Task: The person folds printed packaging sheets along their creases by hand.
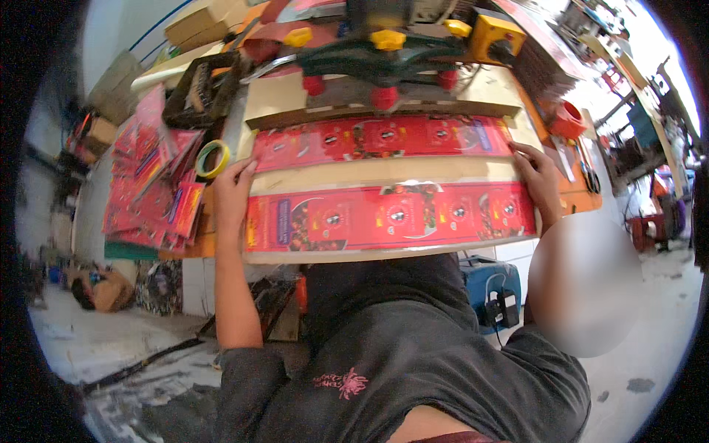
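Note:
A long red printed sheet (388,139) with food pictures lies flat across the pale board (399,174), its far edge close to the dark green press (391,60). My left hand (233,193) is closed at its left end, thumb and fingers on the corner. At the right end my right hand (540,183) grips its edge in the same way, fingertips partly hidden. Nearer to me, a second red printed sheet (391,218) rests on the board's front part, between my wrists, with neither hand's fingers on it.
Cut red printed pieces (151,181) are heaped at the left, beside a roll of yellow tape (213,159) and a dark tray (199,92). Scissors (589,176) and a red tape dispenser (565,119) sit at the right. A yellow control box (496,38) stands behind, near stacked sheets (543,63).

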The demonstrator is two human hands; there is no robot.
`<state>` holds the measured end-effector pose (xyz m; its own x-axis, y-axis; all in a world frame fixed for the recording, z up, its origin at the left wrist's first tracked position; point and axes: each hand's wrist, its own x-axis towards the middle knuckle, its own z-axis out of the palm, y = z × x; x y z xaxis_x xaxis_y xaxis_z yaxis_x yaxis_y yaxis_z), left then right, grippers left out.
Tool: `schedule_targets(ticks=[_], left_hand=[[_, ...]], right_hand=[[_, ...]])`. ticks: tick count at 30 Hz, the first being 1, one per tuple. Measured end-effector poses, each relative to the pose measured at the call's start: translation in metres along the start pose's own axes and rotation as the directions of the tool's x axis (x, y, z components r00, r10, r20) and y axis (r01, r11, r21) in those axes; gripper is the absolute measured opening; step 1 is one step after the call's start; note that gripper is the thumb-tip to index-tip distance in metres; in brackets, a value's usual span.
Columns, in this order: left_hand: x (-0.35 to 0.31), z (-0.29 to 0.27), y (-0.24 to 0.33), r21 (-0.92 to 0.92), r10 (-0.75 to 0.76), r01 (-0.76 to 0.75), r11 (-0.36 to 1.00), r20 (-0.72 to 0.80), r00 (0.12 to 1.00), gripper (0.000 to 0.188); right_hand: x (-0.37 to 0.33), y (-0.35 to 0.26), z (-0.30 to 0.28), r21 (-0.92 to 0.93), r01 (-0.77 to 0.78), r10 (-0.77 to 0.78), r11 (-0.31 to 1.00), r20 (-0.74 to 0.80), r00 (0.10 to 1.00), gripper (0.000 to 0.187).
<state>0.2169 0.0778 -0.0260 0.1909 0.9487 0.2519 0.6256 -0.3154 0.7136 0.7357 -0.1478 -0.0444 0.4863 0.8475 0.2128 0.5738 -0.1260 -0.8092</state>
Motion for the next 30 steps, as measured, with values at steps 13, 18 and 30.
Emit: schedule_targets(ticks=[13, 18, 30], left_hand=[[0.002, -0.003, -0.012, 0.104, 0.04, -0.042, 0.994, 0.017, 0.999, 0.035], [0.0, -0.002, -0.012, 0.101, 0.065, -0.065, 0.993, -0.003, 0.998, 0.034], [-0.006, -0.005, 0.002, 0.176, 0.049, -0.049, 0.983, 0.005, 0.999, 0.036]], right_hand=[[-0.006, -0.014, 0.007, -0.016, -0.02, 0.019, 1.0, -0.066, 0.998, 0.03], [-0.005, -0.016, 0.007, -0.047, -0.026, 0.024, 0.999, -0.055, 0.998, 0.029], [-0.007, -0.015, 0.01, -0.012, -0.036, 0.035, 0.999, -0.074, 0.997, 0.03]])
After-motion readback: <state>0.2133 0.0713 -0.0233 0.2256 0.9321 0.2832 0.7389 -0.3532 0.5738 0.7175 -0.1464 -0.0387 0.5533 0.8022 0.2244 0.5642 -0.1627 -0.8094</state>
